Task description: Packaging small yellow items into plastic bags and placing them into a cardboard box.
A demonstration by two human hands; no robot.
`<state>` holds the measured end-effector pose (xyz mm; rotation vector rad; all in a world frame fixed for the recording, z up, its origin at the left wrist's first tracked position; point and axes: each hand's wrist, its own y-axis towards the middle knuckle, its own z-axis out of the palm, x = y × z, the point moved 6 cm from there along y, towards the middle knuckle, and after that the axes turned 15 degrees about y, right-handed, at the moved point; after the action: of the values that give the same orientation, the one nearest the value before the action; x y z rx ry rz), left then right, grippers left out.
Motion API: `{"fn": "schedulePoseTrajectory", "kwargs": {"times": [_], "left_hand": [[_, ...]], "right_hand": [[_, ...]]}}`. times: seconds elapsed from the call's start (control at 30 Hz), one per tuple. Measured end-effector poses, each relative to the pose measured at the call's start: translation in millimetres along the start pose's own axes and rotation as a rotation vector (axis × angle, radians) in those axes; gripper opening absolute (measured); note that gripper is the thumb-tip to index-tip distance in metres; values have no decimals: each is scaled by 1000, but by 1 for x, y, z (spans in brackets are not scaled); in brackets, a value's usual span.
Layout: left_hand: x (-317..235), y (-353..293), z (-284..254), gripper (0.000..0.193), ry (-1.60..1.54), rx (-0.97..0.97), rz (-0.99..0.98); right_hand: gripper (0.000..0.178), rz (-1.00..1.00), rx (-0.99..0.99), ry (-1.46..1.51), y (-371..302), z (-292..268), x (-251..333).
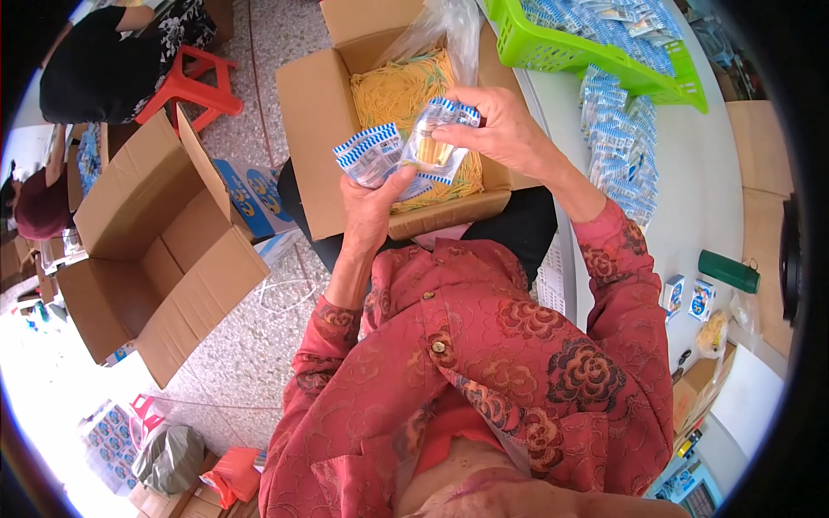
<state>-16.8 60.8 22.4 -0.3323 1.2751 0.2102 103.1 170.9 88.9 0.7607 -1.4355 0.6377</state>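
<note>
My left hand (pixel 370 207) is closed around several small clear packets (pixel 370 155) with blue-and-white striped edges. In my right hand (pixel 501 129), thumb and fingers pinch the top of another such packet (pixel 436 142), which has pale yellow sticks inside. The left thumb rests at that packet's lower edge. Both hands are above an open cardboard box (pixel 315 138) on my lap. Loose, thin yellow and greenish strands (pixel 393 95) fill it, partly hidden by my hands and the packets. A clear plastic liner (pixel 453 43) hangs over its far side.
On the white table (pixel 691 181) at right are a green basket (pixel 561 60) full of packets, a packet pile (pixel 617 147) and a green cylinder (pixel 730 272). An open carton (pixel 164 250) stands left, near a red stool (pixel 194 86) with a seated person (pixel 104 65).
</note>
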Motion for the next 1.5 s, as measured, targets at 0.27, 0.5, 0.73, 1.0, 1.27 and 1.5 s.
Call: {"fn": "schedulePoseTrajectory", "kwargs": {"times": [0.27,0.5,0.73,1.0,1.27,1.5], "left_hand": [[-1,-1,-21,31,24,-95,74],[16,-5,-57,32,42,-183,34],[21,10,-56,31,94,-262,-31],[17,12,-34,27,15,-121,-75],[14,14,-28,22,9,-104,-61],[23,1,-29,28,39,-112,-103]], "right_hand": [[45,218,122,650,15,10,-39],[34,443,17,226,19,-3,-150],[35,355,126,446,24,23,-67],[29,33,-80,-178,29,-25,10],[31,-173,-704,-344,81,-241,63],[52,-28,-914,-571,121,-319,9]]}}
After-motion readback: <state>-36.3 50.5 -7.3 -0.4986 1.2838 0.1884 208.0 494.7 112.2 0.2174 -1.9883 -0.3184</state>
